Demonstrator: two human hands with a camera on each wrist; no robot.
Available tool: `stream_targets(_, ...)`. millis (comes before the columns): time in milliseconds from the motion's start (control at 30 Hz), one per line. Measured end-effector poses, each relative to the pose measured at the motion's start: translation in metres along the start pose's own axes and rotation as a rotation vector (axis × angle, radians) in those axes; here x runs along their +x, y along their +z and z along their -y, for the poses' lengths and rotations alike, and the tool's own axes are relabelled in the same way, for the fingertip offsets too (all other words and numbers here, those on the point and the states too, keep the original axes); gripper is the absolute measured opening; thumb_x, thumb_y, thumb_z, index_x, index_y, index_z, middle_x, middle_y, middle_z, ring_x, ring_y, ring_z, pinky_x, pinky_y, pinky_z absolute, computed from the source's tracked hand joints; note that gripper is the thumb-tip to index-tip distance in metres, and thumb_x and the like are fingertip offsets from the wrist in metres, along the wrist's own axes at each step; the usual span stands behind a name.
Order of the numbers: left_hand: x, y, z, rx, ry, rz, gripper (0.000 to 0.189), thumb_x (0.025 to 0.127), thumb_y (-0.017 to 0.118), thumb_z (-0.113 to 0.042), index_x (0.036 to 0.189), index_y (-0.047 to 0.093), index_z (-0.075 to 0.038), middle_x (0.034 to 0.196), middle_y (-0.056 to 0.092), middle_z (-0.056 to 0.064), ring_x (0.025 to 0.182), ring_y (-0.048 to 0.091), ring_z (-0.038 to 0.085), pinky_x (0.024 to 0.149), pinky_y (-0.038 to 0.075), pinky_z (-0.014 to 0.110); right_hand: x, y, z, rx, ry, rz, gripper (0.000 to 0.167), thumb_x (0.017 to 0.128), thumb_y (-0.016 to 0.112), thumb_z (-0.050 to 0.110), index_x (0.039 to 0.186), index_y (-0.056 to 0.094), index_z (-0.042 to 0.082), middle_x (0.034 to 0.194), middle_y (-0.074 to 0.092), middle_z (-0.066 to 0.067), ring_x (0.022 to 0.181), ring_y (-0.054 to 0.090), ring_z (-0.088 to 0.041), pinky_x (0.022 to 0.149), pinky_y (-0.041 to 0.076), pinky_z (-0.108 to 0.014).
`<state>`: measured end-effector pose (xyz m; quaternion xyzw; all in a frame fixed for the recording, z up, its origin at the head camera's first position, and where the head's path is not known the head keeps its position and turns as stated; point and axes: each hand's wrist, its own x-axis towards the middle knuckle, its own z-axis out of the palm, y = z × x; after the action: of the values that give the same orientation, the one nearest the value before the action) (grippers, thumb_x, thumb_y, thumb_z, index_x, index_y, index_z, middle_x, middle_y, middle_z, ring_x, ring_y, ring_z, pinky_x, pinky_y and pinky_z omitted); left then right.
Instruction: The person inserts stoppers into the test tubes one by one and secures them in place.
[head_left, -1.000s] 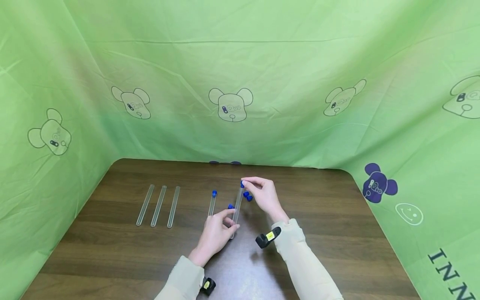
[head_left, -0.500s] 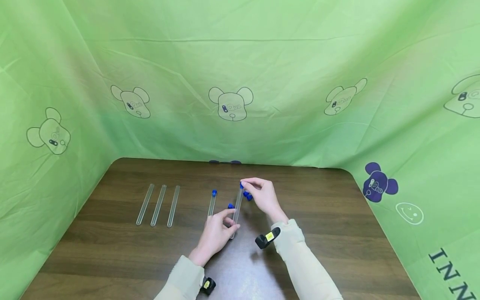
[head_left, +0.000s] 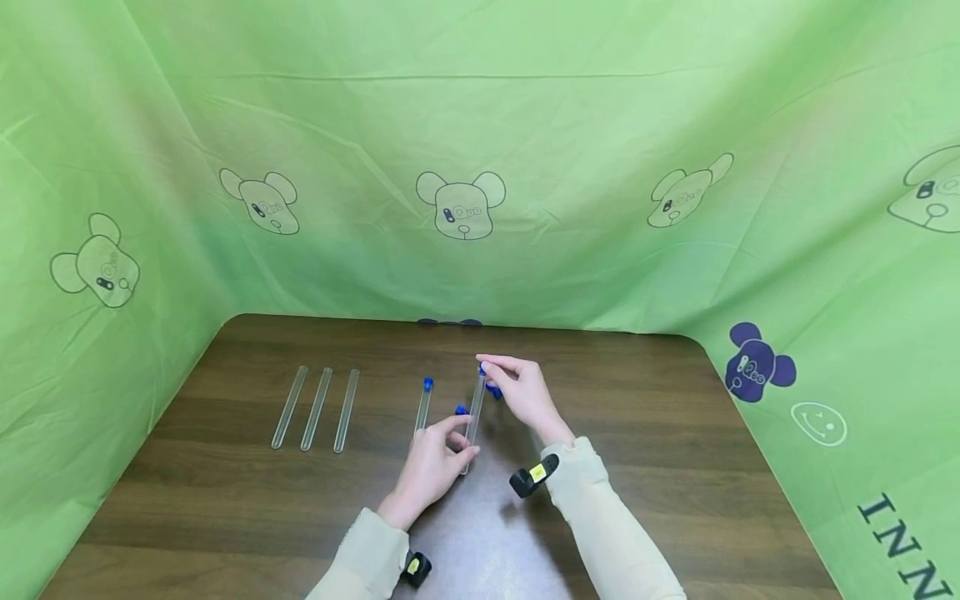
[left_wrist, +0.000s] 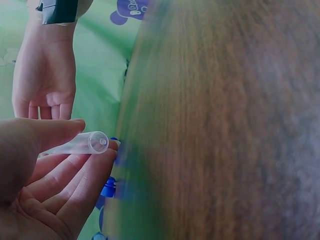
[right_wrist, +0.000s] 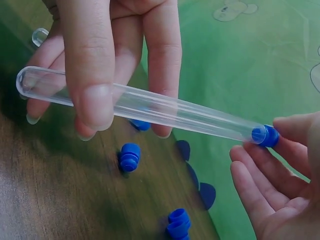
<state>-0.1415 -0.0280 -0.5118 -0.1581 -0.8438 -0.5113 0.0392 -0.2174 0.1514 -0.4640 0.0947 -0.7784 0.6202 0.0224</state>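
My left hand (head_left: 431,467) grips a clear test tube (right_wrist: 195,116) between thumb and fingers, the tube slanting with its rounded end toward me. At its far end, my right hand (head_left: 527,394) pinches a blue cap (right_wrist: 271,136); the cap's lower part sits within the tube's mouth. Seen from the left wrist, the tube's rounded end (left_wrist: 99,142) pokes out past the thumb. Left of that hand lies another tube (head_left: 423,408) topped with a blue cap (head_left: 428,384); its lower part is hidden behind the fingers.
Three uncapped test tubes (head_left: 348,411) lie side by side at the left of the brown wooden table (head_left: 187,492). Loose blue caps (right_wrist: 130,157) lie beyond and beside the hands. Green printed cloth (head_left: 360,275) stands round the table's back and sides.
My right hand has shifted slightly left, and its index finger now reaches further over the cap. The left hand keeps its hold on the test tube, nearly still.
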Motion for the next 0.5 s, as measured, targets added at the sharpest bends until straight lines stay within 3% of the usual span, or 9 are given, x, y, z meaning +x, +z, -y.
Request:
stream_targets(133, 0.0005, -0.0011, -0.0008, -0.003, -0.003, 0.002, 0.04, 0.088, 0.08, -0.007, 0.126, 0.069, -0.003, 0.079, 0.073, -0.003, 0.053, 0.061, -0.001, 0.053, 0.053, 0.023, -0.0003, 0.0015, -0.001, 0.063, 0.001, 0.044, 0.031, 0.101, 0.065, 0.009, 0.129, 0.066, -0.005, 0.108, 0.071, -0.026, 0.094, 0.072, -0.033, 0.088, 0.056, -0.047)
stream_targets(333, 0.0008, -0.0017, -0.0011, 0.003, -0.006, -0.002, 0.04, 0.088, 0.08, -0.007, 0.126, 0.068, -0.002, 0.078, 0.072, -0.003, 0.054, 0.062, 0.0, 0.054, 0.053, 0.023, -0.0025, 0.0041, -0.0029, 0.077, 0.024, 0.079, 0.042, 0.093, 0.073, 0.002, 0.134, 0.064, 0.002, 0.096, 0.073, -0.016, 0.082, 0.072, -0.021, 0.077, 0.059, -0.036)
stream_targets(500, 0.0006, -0.0015, -0.0014, 0.011, -0.012, -0.003, 0.04, 0.088, 0.08, -0.008, 0.126, 0.068, -0.001, 0.079, 0.072, -0.003, 0.054, 0.061, 0.001, 0.054, 0.053, 0.023, -0.0043, 0.0059, -0.0054, 0.086, 0.026, 0.103, 0.05, 0.09, 0.075, -0.003, 0.137, 0.062, 0.006, 0.103, 0.073, -0.022, 0.088, 0.073, -0.023, 0.078, 0.059, -0.036)
